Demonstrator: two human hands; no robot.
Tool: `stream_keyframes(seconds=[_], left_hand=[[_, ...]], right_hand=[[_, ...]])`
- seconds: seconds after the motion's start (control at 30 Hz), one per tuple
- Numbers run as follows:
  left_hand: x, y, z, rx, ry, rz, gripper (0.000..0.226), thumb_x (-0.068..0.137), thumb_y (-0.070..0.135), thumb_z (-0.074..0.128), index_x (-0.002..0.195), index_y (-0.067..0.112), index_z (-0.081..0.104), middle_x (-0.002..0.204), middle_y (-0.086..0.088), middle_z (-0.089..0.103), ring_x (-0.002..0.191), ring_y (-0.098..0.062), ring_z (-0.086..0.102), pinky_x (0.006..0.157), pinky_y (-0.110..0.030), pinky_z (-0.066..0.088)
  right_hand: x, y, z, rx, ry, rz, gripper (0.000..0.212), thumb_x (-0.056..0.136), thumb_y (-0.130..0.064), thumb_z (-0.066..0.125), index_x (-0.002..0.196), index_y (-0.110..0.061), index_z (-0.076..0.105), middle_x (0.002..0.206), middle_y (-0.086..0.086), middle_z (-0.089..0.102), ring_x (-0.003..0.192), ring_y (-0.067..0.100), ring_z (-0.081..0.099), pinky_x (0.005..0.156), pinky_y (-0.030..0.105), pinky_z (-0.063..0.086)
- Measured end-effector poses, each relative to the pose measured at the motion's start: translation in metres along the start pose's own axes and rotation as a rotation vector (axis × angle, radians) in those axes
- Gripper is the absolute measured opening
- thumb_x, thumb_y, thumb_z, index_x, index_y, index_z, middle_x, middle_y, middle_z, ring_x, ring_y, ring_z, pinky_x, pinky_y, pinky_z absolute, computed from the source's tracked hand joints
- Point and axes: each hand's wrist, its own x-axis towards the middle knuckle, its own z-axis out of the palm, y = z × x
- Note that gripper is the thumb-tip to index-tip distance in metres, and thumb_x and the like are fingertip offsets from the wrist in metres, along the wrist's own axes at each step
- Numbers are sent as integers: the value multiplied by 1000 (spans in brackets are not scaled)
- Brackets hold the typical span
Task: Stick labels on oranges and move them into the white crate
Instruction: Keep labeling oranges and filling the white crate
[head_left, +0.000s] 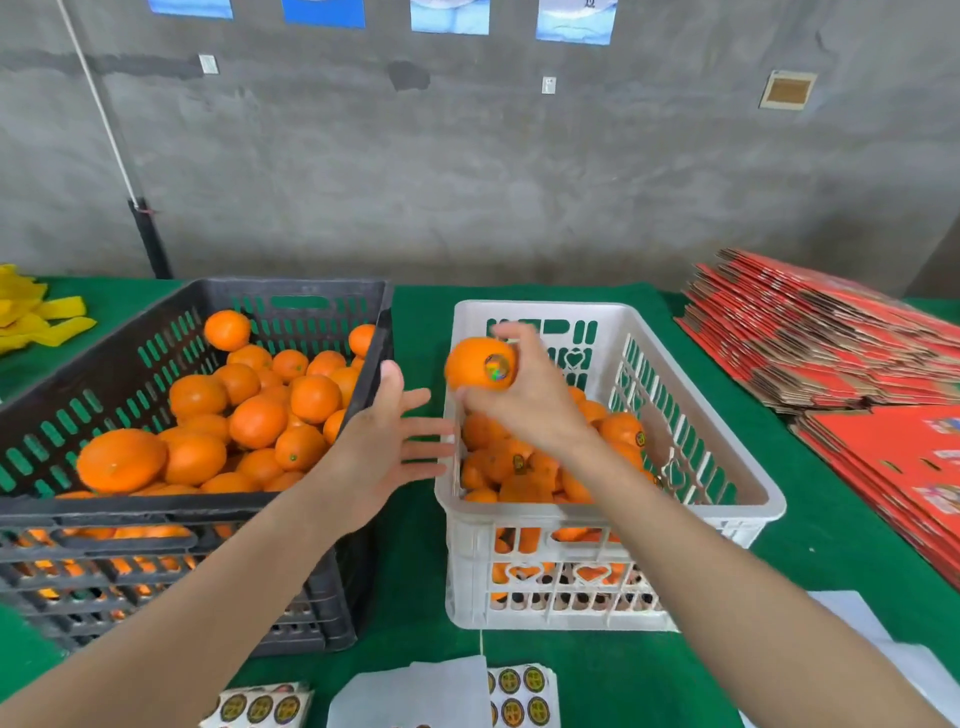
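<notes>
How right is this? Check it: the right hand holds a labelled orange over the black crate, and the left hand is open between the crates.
One thing is wrong. The head view shows the right hand holding the labelled orange over the white crate, not the black crate. The left hand is open between the crates.

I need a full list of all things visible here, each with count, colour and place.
black crate: one, black, left on the table
loose oranges: many, orange, inside the black crate
white crate: one, white, right of the black crate
packed oranges: several, orange, inside the white crate
held orange: one, orange with a shiny label, above the white crate
sticker sheets: two piles, white, near table edge
flat cartons: one stack, red, far right
table cover: one, green, under everything
hands: two; left hand open between the crates, right hand gripping the held orange
</notes>
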Motion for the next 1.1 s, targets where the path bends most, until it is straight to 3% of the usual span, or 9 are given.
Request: stream_keyframes(seconds=[0.2,0.3,0.5,0.6,0.7,0.8,0.9,1.0,1.1], left_hand=[[24,-8,6,-78,-24,-114,80,91,65,15,142,7,37,115,-11,61,106,-28,59,100,-41,43],[31,-13,1,-97,-10,-133,77,91,65,17,135,8,43,107,-11,64,103,-25,61,94,-37,46],[34,-19,0,-62,-19,-121,56,97,55,22,115,13,54,109,-11,66,105,-23,61,93,-34,48],[30,-21,1,-31,-46,-98,51,100,48,23,109,13,58,107,-10,66,105,-20,61,91,-30,48],[23,-23,4,-6,-54,-66,43,103,41,26,103,13,60,104,-8,66,103,-19,61,91,-27,48],[10,-28,3,-37,-12,20,30,103,26,36,103,10,61,98,-10,68,97,-22,64,90,-30,51],[-12,-52,-9,-18,103,164,19,94,4,48,92,5,67,74,-7,70,69,-18,66,62,-22,53],[-35,-99,-24,447,170,140,27,86,-7,52,82,13,68,65,2,68,61,-12,61,56,-18,48],[-43,-150,-43,1227,-201,-206,49,87,14,64,133,9,51,134,-8,56,122,-17,52,102,-25,39]], right_hand=[[86,96,0,-450,-266,317,62,73,-18,73,127,-11,44,124,15,43,117,30,45,83,35,44],[95,127,19,-568,-424,244,43,75,-16,70,113,-17,50,117,16,40,115,32,48,84,34,44],[100,145,40,-808,-632,110,68,86,-8,54,147,-21,26,145,17,35,125,35,43,97,39,43],[95,130,40,-877,-718,90,60,90,-10,49,145,-21,29,145,16,33,129,35,38,102,41,38],[79,93,29,-780,-506,-19,38,89,-11,53,126,-8,54,130,14,55,117,29,50,96,38,42],[20,41,21,-214,0,-287,19,89,-12,54,104,-9,65,96,4,68,87,11,61,76,27,49],[-69,14,19,149,-4,-593,14,90,-17,53,83,-13,63,69,-9,59,61,-1,52,54,12,39],[-125,38,37,-14,-405,-322,21,92,-19,51,80,-9,65,70,-3,60,63,6,52,56,15,36],[-146,84,61,-359,-758,17,31,95,-20,46,121,-7,58,117,7,60,108,18,55,89,23,40]])
